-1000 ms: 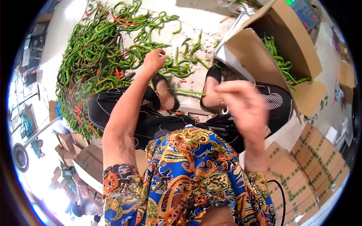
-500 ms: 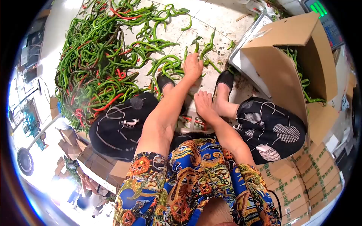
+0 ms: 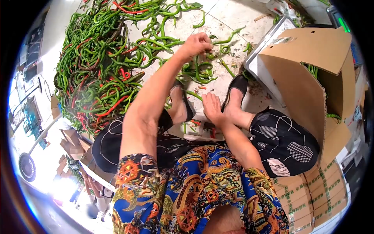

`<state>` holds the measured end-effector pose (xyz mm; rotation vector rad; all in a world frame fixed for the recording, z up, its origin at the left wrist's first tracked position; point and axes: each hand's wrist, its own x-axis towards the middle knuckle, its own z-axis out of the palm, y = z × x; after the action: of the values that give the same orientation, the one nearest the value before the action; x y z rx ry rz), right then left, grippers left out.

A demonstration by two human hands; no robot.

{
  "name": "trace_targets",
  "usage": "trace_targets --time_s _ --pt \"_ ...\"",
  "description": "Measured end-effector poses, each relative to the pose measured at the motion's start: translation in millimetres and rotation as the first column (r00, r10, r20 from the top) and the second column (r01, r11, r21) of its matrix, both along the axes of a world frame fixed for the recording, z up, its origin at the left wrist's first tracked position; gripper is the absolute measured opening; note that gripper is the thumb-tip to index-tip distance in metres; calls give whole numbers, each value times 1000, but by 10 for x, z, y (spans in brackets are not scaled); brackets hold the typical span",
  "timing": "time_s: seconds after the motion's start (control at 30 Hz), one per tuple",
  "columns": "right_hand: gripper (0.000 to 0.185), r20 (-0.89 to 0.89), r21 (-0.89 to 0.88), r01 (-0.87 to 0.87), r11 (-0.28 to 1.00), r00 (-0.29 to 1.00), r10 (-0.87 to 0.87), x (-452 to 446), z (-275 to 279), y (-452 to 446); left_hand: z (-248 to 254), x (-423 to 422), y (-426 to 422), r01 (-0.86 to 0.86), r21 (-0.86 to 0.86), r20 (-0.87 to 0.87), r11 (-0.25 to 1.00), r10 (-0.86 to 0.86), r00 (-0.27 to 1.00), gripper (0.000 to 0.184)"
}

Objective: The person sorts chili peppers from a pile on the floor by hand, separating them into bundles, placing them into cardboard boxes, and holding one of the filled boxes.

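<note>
Over the floor in the head view, my left hand (image 3: 196, 46) has its fingers curled; what is inside them, if anything, is hidden. Just below it lies a small bunch of green chili peppers (image 3: 199, 72). My right hand (image 3: 211, 106) is lower, between my shins, with its fingers stretched out and pointing away from me. The end of a single green chili pepper (image 3: 193, 94) comes close to those fingertips; whether they touch I cannot tell. A large heap of green and red chili peppers (image 3: 97, 58) spreads across the floor on the left.
An open cardboard box (image 3: 300, 89) with green peppers inside stands on the right, beside a white-rimmed tray or platform (image 3: 269, 43). Taped cardboard boxes (image 3: 307, 195) sit at lower right. My black shoes (image 3: 237, 85) are on the pale tiled floor. A fan (image 3: 27, 167) stands far left.
My left hand has moved up and away from my feet. Green peppers near my left shoe now lie bunched further right. My right hand has stayed nearly in place.
</note>
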<state>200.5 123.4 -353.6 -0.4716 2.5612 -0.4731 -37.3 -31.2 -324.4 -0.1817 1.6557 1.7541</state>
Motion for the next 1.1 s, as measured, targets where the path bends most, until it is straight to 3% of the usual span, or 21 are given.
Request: trace_targets --time_s 0.07,0.17,0.2,0.23,0.3,0.37,0.4,0.43,0.47,0.53,0.63,0.67,0.8,0.83,0.9,0.93,0.97,1.03,1.07,1.1 --pt "21 16 -33 -1 999 1000 1 93 -81 -1 140 -87 -283 55 88 119 995 -65 991 24" --pt "23 217 -148 301 942 939 -266 5 9 -32 352 49 -719 194 125 247 973 -220 944 28" --pt "26 269 -105 436 894 878 -396 -26 8 -68 271 179 -870 293 28 219 956 -291 931 27" --pt "28 284 -143 462 875 866 -411 -26 39 -75 147 300 -1013 386 -61 245 920 -361 900 22" --pt "31 309 -214 512 832 843 -440 -64 117 -72 -16 496 -1204 622 -442 135 646 -637 758 22" --pt "26 253 -187 571 799 814 -523 -130 278 -174 -218 788 -1314 340 -714 -282 612 -696 660 24" --pt "24 253 -205 603 771 793 -554 -176 336 -207 -276 830 -1298 294 -797 -226 528 -711 666 26" --pt "23 255 -219 633 742 771 -583 -201 368 -230 -346 900 -1255 160 -846 -270 509 -667 694 36" --pt "17 175 -312 645 697 760 -625 -258 340 -260 -250 881 -1151 115 -846 -275 520 -612 742 43" --pt "19 207 -316 704 636 705 -678 -486 364 -340 -227 838 -989 81 -874 -243 479 -575 781 59" --pt "23 198 -310 718 623 690 -696 -786 300 -458 -517 862 -858 -4 -932 -244 361 -621 745 41" --pt "24 175 -294 698 653 711 -682 -856 188 -488 -609 845 -817 -56 -926 -293 374 -615 732 31" --pt "26 153 -56 645 762 760 -632 -1070 -11 -585 -484 720 -884 -175 -892 -433 416 -680 592 30" --pt "27 159 -33 631 775 769 -619 -1113 -21 -579 -454 657 -936 -90 -873 -413 479 -628 659 30" --pt "30 210 -127 708 694 703 -679 -1194 -70 -477 -400 501 -1028 63 -789 -344 612 -523 780 30" --pt "31 246 -169 741 649 670 -701 -1190 -77 -414 -368 412 -1097 54 -738 -318 673 -418 851 30" --pt "35 305 -288 811 510 582 -754 -1236 -1 -341 -337 282 -1249 130 -655 -286 745 -403 869 26" --pt "35 383 -363 863 352 482 -788 -1320 -12 -95 -23 175 -1354 67 -283 28 957 -62 998 24" --pt "36 400 -375 870 321 464 -791 -1392 218 -54 62 147 -1398 49 -185 128 982 -25 991 24" --pt "36 413 -386 876 290 445 -795 -1458 445 -3 93 160 -1417 101 -130 115 986 -87 990 29"
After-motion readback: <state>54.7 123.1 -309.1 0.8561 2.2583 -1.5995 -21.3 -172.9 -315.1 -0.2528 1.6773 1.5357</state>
